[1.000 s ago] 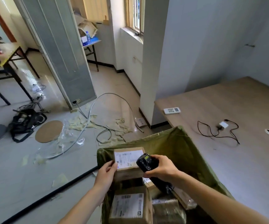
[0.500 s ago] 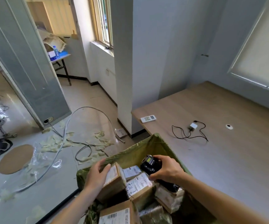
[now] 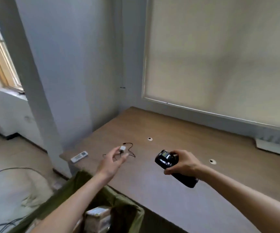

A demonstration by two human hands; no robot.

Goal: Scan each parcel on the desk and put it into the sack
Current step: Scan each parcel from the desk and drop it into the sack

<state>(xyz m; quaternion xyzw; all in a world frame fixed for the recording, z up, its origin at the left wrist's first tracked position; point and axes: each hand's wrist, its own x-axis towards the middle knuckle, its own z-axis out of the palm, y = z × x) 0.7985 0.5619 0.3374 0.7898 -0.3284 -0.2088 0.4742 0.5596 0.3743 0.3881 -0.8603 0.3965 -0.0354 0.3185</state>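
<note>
1. Parcels (image 3: pixel 97 216) show only inside the green sack (image 3: pixel 119 201) at the bottom of the head view, below the left forearm; no parcel is visible on the wooden desk (image 3: pixel 178 195), which carries only a remote (image 3: pixel 79 156), a white charger with its cable (image 3: pixel 122 148) and a flat white device (image 3: pixel 270 147) at the far right.
2. Left hand (image 3: pixel 113 161) hangs empty over the desk, fingers loosely spread, nearer the sack.
3. Right hand (image 3: pixel 180 163) is clenched round the black scanner (image 3: pixel 170 164), its long axis running down and right.
4. Judging by this, any remaining parcel lies outside the view.
</note>
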